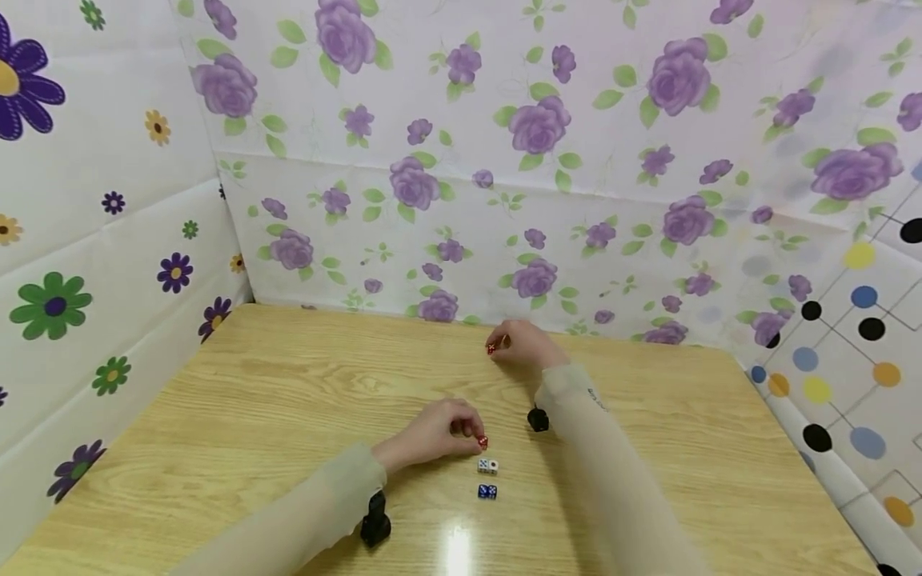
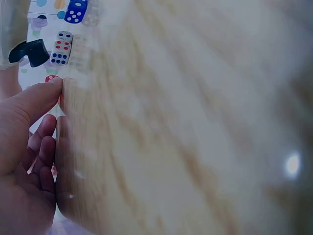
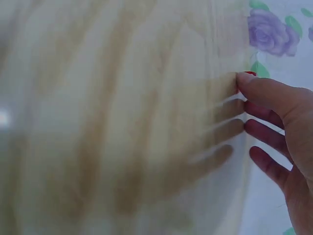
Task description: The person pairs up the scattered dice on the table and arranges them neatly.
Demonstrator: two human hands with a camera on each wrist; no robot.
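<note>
In the head view my left hand (image 1: 439, 432) pinches a red die (image 1: 483, 442) at the middle of the wooden table. My right hand (image 1: 524, 344) pinches another red die (image 1: 491, 349) near the table's far edge. Two white dice (image 1: 488, 466) sit side by side just in front of the left hand's die. Nearer still, two blue dice (image 1: 487, 492) form a similar pair. The left wrist view shows the thumb on its red die (image 2: 51, 78), mostly covered. Only a red sliver of the other die (image 3: 250, 73) shows behind the thumb in the right wrist view.
The wooden table (image 1: 310, 384) meets a rose-patterned cloth wall (image 1: 461, 216) at the back. Flower-printed cloth (image 1: 144, 320) stands on the left, dotted cloth (image 1: 835, 360) on the right. Black wrist devices (image 1: 375, 522) are by both sleeves.
</note>
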